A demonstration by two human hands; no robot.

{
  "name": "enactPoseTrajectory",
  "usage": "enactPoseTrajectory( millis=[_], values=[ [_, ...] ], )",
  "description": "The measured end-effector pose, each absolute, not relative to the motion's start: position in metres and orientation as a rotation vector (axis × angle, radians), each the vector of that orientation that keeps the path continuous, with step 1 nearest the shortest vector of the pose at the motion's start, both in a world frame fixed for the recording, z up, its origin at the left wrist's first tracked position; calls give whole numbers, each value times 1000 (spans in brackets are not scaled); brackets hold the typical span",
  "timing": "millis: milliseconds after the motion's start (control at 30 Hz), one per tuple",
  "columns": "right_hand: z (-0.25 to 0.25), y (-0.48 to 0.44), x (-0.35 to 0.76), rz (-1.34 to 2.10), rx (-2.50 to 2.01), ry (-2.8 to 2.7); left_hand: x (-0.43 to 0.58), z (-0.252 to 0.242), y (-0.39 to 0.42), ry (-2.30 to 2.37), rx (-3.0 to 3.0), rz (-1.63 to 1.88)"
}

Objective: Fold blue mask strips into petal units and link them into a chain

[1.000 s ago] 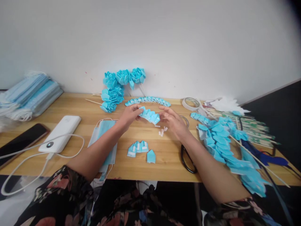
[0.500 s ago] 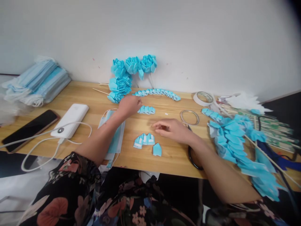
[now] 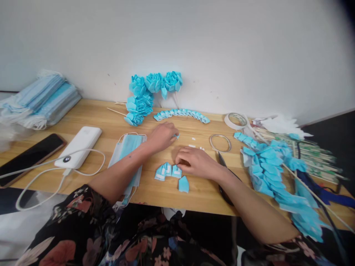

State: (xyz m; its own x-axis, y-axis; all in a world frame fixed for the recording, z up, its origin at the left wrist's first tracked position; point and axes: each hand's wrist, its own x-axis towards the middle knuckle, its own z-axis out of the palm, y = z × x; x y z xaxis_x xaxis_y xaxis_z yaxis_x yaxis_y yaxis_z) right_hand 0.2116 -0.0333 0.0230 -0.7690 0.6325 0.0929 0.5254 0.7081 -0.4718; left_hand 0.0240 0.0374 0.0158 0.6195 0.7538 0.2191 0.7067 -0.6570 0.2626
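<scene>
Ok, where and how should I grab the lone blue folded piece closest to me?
Probably pinch the blue piece by its near edge, coming from your side: it lies flat, pointed end away, while your right hand and white-stripped folded pieces sit beyond it.

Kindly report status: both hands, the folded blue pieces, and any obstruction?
Left hand at a blue piece, mostly hidden, grip unclear. Right hand at a folded blue piece with white strip. Scissors partly behind right forearm.

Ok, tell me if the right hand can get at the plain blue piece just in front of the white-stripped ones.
Likely yes: the plain blue piece lies uncovered, close to the right hand, though that hand seems to be touching a white-stripped piece.
</scene>
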Motion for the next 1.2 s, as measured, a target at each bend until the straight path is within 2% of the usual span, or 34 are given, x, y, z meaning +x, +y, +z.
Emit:
enactPoseTrajectory(
  millis=[167,333,867,1067,1200],
  values=[
    [25,-30,220,796,-995,-2558,19,19,39,1213,2653,386],
    [27,-25,228,1013,-1199,-2198,22,22,38,1406,2576,454],
    [20,-7,243,918,-1246,-1863,22,18,42,1297,2607,601],
    [16,-2,252,950,-1232,-1780,23,18,45,1289,2643,523],
    [23,-6,255,951,-1161,-1918,24,18,43,1255,2730,473]
  ],
)
